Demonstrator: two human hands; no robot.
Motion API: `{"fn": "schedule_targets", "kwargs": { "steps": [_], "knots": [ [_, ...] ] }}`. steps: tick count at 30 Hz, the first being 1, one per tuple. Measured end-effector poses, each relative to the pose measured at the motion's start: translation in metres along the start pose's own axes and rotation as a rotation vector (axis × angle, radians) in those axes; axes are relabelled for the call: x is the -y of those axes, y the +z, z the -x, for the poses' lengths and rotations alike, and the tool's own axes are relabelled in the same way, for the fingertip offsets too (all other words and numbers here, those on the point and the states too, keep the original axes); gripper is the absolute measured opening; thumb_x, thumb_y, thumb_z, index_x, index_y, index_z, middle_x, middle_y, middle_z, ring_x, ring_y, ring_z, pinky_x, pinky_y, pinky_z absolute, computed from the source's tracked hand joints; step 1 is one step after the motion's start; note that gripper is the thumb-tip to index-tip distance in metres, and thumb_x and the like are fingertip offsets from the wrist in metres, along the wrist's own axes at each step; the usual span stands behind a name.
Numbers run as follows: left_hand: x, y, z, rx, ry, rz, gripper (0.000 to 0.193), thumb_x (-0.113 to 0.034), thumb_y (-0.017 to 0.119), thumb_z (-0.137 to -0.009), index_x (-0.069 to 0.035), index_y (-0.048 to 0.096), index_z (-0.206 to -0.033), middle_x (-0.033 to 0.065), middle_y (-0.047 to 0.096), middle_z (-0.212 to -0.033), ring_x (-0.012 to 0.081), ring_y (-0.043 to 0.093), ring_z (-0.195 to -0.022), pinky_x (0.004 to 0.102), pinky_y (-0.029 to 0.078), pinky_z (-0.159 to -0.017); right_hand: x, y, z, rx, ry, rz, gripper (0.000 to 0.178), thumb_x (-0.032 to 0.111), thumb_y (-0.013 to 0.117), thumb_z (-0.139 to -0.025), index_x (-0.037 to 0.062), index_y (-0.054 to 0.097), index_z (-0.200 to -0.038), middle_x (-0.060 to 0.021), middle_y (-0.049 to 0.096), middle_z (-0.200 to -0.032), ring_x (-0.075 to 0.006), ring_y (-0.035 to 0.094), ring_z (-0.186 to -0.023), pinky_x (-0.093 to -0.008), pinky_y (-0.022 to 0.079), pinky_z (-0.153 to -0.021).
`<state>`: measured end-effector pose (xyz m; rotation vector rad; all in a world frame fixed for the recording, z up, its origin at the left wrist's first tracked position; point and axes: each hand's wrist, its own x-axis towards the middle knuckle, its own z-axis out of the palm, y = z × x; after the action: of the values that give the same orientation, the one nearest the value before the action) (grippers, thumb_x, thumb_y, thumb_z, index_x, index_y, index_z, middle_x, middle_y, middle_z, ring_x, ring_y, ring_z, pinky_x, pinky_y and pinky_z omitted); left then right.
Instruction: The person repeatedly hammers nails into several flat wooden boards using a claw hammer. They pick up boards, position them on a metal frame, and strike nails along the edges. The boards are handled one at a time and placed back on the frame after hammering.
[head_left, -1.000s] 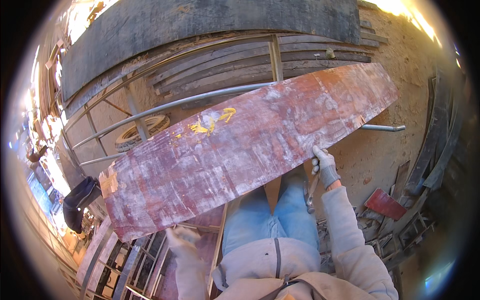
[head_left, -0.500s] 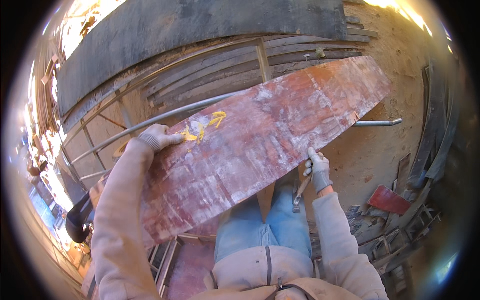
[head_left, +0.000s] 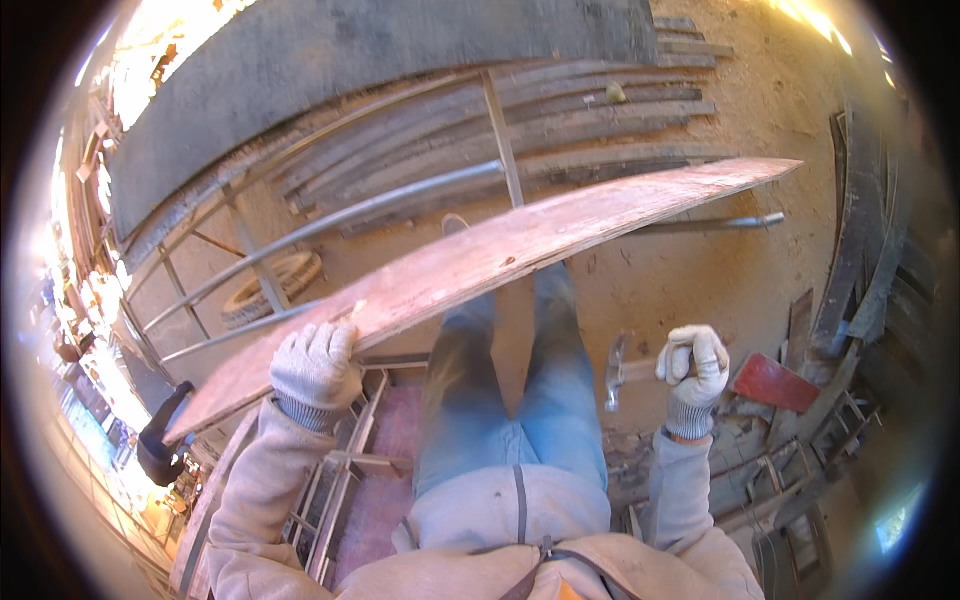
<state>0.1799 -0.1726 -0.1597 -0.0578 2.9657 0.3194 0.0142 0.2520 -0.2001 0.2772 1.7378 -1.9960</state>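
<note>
Sandy ground (head_left: 700, 290) spreads under a metal scaffold frame (head_left: 340, 225), with a stack of long planks (head_left: 560, 120) beyond it and one tyre (head_left: 270, 285) lying below the rails. One long reddish plywood board (head_left: 520, 250) crosses the view, tilted nearly edge-on, running from low near the left rail up toward the far right. Two gloved hands are in view. The left hand (head_left: 315, 365) is clamped on the board's near edge, fingers curled over the top; most of the board stretches away from that hold, up and rightward, with only a short end reaching below and left of the hand. The right hand (head_left: 693, 365) is well apart from the board, below its middle, clenched around the handle of one hammer (head_left: 625, 372), whose head points toward the person's legs. One red flat piece (head_left: 772, 383) lies just beside the right hand, on its far side from the board.
</note>
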Motion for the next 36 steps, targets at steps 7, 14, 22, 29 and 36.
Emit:
{"fn": "schedule_targets", "kwargs": {
  "steps": [7, 14, 22, 29, 36],
  "knots": [
    [-0.046, 0.019, 0.041, 0.051, -0.038, 0.0, 0.036, -0.005, 0.071, -0.066, -0.009, 0.066, -0.101, 0.0074, 0.063, -0.087, 0.0285, 0.062, -0.077, 0.0407, 0.047, -0.063, 0.049, 0.04, -0.027, 0.44, -0.096, -0.251, 0.038, 0.028, 0.051, -0.111, -0.003, 0.061, -0.092, 0.0006, 0.044, -0.06, -0.0081, 0.037, -0.049, -0.0278, 0.038, -0.049],
    [-0.071, 0.038, 0.072, 0.083, -0.186, 0.071, 0.042, -0.001, 0.072, -0.062, -0.009, 0.066, -0.104, 0.0075, 0.065, -0.092, 0.0299, 0.062, -0.081, 0.0425, 0.047, -0.068, 0.069, 0.1, -0.088, 0.655, 0.203, 0.016, 0.037, 0.029, 0.059, -0.107, -0.0023, 0.063, -0.088, -0.0034, 0.059, -0.064, -0.0064, 0.043, -0.045, -0.0235, 0.036, -0.044],
    [-0.077, 0.059, 0.092, 0.119, -0.312, 0.137, 0.039, 0.001, 0.066, -0.066, -0.01, 0.063, -0.103, 0.0068, 0.063, -0.093, 0.0302, 0.06, -0.083, 0.0436, 0.046, -0.072, 0.005, 0.215, -0.145, 1.129, 0.767, 0.695, 0.044, 0.042, 0.077, -0.094, 0.0024, 0.069, -0.077, 0.0024, 0.051, -0.06, -0.007, 0.04, -0.051, -0.0271, 0.031, -0.047],
    [-0.085, 0.083, 0.103, 0.117, -0.404, 0.157, 0.051, -0.012, 0.062, -0.081, -0.005, 0.061, -0.132, 0.0172, 0.06, -0.137, 0.0344, 0.055, -0.132, 0.0518, 0.039, -0.114, -0.04, 0.245, -0.15, 1.281, 1.004, 0.811, 0.046, 0.047, 0.078, -0.092, 0.0033, 0.069, -0.08, 0.0036, 0.047, -0.057, -0.0079, 0.039, -0.048, -0.0276, 0.03, -0.045],
    [-0.082, 0.062, 0.098, 0.267, -0.379, 0.198, 0.06, -0.016, 0.061, -0.091, -0.004, 0.052, -0.149, 0.0231, 0.049, -0.154, 0.0397, 0.043, -0.148, 0.056, 0.029, -0.124, -0.071, 0.254, -0.144, 1.397, 1.195, 0.706, 0.043, 0.045, 0.08, -0.09, 0.0053, 0.069, -0.078, 0.0041, 0.044, -0.056, -0.0086, 0.038, -0.048, -0.0295, 0.027, -0.045]
  ]
}}
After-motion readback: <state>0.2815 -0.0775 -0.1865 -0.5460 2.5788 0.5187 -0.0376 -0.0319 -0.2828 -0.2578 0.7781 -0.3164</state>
